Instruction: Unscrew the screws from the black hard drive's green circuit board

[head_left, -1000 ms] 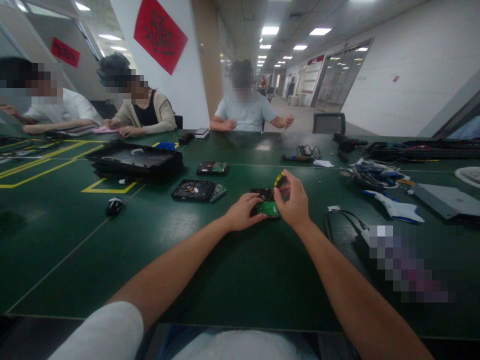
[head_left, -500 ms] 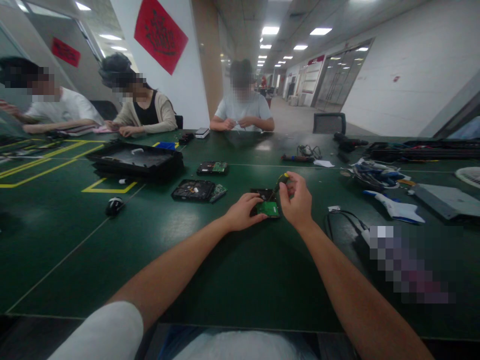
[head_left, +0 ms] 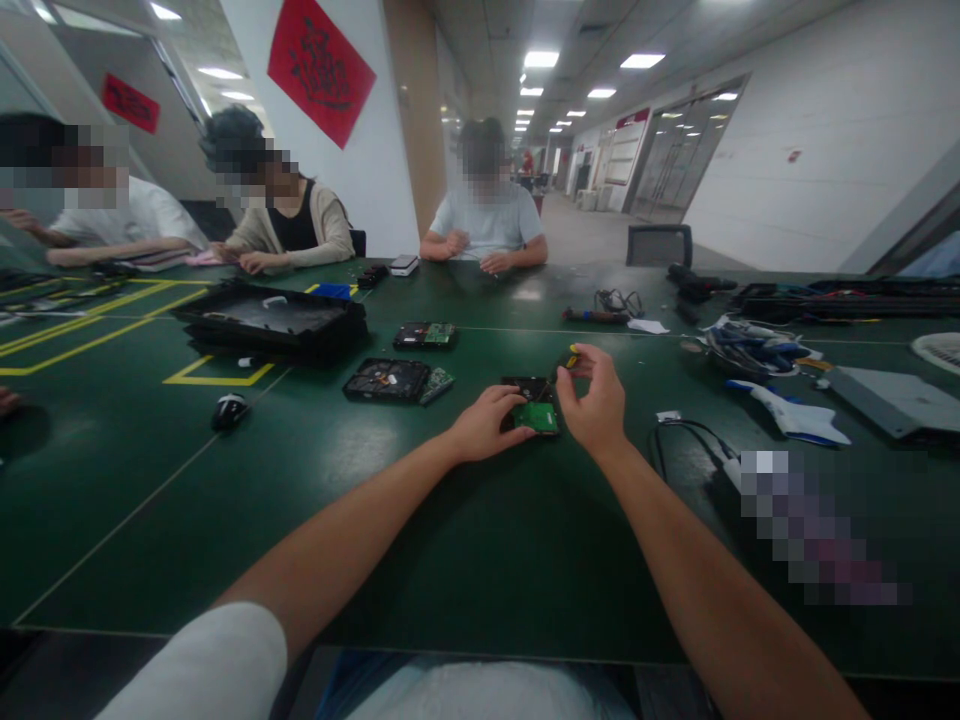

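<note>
Hard drive (head_left: 531, 404) — left hand (head_left: 486, 424) grasps it | right hand (head_left: 594, 402) pinches screwdriver (head_left: 570, 359), seemingly

A small black box-shaped hard drive with a green circuit board on top (head_left: 534, 411) is lying flat on the green table. A thin yellow-and-black screwdriver (head_left: 564, 366) is standing tilted above it.

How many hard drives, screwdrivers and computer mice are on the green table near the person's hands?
Hard drives: 3, one under the left hand at, one at, one at
Screwdrivers: 1, yellow-handled, in the right hand
Computer mice: 1
Total: 5
</note>
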Demonstrator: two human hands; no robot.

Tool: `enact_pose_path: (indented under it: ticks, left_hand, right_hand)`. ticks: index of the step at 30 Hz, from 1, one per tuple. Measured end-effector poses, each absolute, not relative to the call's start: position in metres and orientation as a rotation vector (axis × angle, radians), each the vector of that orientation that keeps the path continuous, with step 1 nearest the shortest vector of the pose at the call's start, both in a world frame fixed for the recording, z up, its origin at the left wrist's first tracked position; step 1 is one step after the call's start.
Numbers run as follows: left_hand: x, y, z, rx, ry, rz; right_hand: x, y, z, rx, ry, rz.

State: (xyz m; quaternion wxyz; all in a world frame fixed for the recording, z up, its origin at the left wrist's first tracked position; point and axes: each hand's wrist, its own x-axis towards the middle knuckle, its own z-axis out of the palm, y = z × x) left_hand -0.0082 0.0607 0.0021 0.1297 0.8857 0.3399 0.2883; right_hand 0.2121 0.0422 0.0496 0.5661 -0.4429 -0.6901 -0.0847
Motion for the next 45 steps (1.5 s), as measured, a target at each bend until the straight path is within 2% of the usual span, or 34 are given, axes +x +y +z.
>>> enact_pose_path:
  ticks: [45]
  left_hand:
    - [-0.008, 0.063, -0.001, 2.566, 0.992, 0.815]
  right_hand:
    - [0.214, 0.041, 0.052, -1.029, -1.69, -0.234]
